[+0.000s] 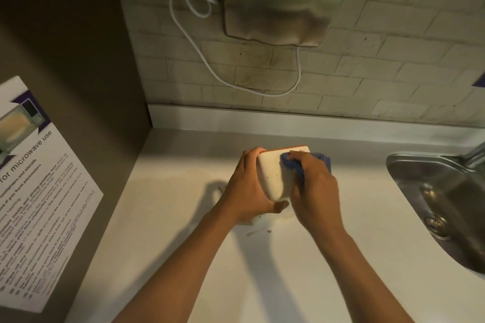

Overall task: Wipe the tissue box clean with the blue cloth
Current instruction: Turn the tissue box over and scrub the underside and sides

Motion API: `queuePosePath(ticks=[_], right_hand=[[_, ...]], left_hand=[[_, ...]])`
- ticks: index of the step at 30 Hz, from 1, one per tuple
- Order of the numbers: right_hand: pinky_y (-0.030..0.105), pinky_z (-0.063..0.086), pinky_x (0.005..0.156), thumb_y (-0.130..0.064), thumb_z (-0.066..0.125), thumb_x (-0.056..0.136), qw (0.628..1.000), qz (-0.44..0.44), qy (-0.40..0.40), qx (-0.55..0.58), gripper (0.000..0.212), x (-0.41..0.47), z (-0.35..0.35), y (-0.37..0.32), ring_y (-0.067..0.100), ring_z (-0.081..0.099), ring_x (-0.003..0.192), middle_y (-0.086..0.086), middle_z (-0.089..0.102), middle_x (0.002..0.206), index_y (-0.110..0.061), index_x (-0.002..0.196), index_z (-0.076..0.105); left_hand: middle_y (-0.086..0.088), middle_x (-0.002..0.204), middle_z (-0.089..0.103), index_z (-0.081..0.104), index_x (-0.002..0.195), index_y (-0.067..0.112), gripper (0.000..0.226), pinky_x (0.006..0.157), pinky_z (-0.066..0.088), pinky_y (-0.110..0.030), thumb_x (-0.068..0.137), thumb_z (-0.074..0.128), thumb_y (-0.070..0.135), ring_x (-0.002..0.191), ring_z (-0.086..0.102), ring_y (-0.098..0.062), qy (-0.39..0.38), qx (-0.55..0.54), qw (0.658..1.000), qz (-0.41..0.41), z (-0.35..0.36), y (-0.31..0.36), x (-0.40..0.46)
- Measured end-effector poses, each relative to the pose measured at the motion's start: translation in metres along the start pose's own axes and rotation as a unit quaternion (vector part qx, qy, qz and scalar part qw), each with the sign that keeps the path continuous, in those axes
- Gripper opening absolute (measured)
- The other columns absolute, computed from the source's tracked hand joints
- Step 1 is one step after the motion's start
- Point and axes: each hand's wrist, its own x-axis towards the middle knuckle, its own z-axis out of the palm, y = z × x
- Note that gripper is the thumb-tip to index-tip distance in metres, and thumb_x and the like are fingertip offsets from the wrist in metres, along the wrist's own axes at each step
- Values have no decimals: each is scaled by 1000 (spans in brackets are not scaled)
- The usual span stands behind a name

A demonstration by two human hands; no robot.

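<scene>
A cream tissue box (275, 177) with an orange edge along its far side is held tilted above the white counter (183, 217), a little right of centre. My left hand (246, 186) grips the box from its left side, thumb under the near end. My right hand (315, 186) presses a bunched blue cloth (294, 164) against the box's right face. Most of the cloth is hidden under my fingers; a corner shows beyond my knuckles.
A steel sink (441, 196) is set into the counter at the right, its tap at the frame edge. A steel hand dryer (283, 0) with a looped white cable hangs on the brick wall behind. A microwave notice (39, 191) is stuck to the left panel. Crumbs and smears lie under the box.
</scene>
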Motion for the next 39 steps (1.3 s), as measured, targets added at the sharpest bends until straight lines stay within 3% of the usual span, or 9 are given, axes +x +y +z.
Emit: queuePosePath(ticks=[6, 10, 15, 17, 22, 26, 29, 33, 39], right_hand=[[19, 47, 81, 10, 59, 77, 995, -68, -75, 14, 46, -29, -11, -10, 7, 52, 107, -11, 58, 113, -20, 111, 64], [15, 44, 77, -25, 46, 86, 998, -48, -42, -28, 32, -13, -20, 8, 13, 54, 101, -4, 55, 110, -22, 112, 65], [32, 45, 76, -7, 56, 83, 996, -37, -61, 50, 22, -12, 5, -26, 12, 54, 90, -16, 57, 95, -23, 96, 65], [23, 47, 82, -3, 53, 79, 989, -119, -93, 0, 32, -25, -1, -33, 12, 55, 101, -12, 62, 105, -21, 104, 62], [18, 46, 76, -4, 47, 78, 996, -48, -64, 31, 37, -21, -20, -6, 12, 55, 104, -11, 61, 106, -22, 104, 66], [13, 43, 75, -6, 50, 80, 998, -13, -53, 36, 32, 0, -3, -13, -3, 49, 100, -24, 55, 101, -21, 102, 67], [19, 46, 78, 1, 48, 75, 992, -54, -103, 41, 36, -8, -4, -23, 3, 53, 101, -16, 61, 104, -21, 99, 64], [26, 49, 80, 4, 44, 69, 984, -112, -121, 62, 39, -26, -28, -14, 10, 58, 105, -12, 64, 103, -17, 94, 66], [30, 50, 73, 5, 47, 72, 997, -23, -35, 62, 38, -3, -21, -2, 11, 55, 96, -12, 63, 98, -19, 93, 67]], left_hand=[[12, 136, 44, 30, 140, 35, 109, 100, 49, -23, 52, 91, 55, 120, 53, -11, -30, 4, 1000, 0, 0, -3, -2], [8, 136, 40, 31, 143, 27, 114, 97, 49, -28, 53, 99, 44, 118, 49, -13, -10, 14, 1000, 7, 2, -1, -3], [7, 136, 43, 32, 144, 24, 107, 98, 43, -11, 57, 92, 42, 117, 51, -10, -22, -26, 999, -19, -2, -3, -1], [8, 134, 46, 30, 139, 35, 101, 96, 42, -5, 57, 88, 47, 116, 53, -8, -22, -31, 999, -7, -3, -5, -2], [8, 137, 44, 31, 143, 29, 114, 103, 50, -33, 51, 95, 47, 123, 51, -14, -13, -4, 1000, 1, 5, -2, -3], [9, 138, 41, 29, 144, 28, 117, 97, 45, -19, 51, 96, 47, 121, 49, -12, -23, -11, 999, -20, 0, -3, 1], [11, 134, 42, 26, 137, 38, 108, 92, 36, -2, 51, 89, 54, 116, 47, -5, -16, -25, 999, -17, -5, -5, -1], [12, 137, 45, 30, 141, 34, 112, 101, 45, -21, 51, 93, 53, 123, 51, -8, -13, -6, 1000, 13, 2, -3, -5], [10, 138, 40, 28, 143, 32, 113, 103, 45, -23, 52, 93, 52, 125, 47, -10, -12, -8, 1000, 0, 7, -1, -2]])
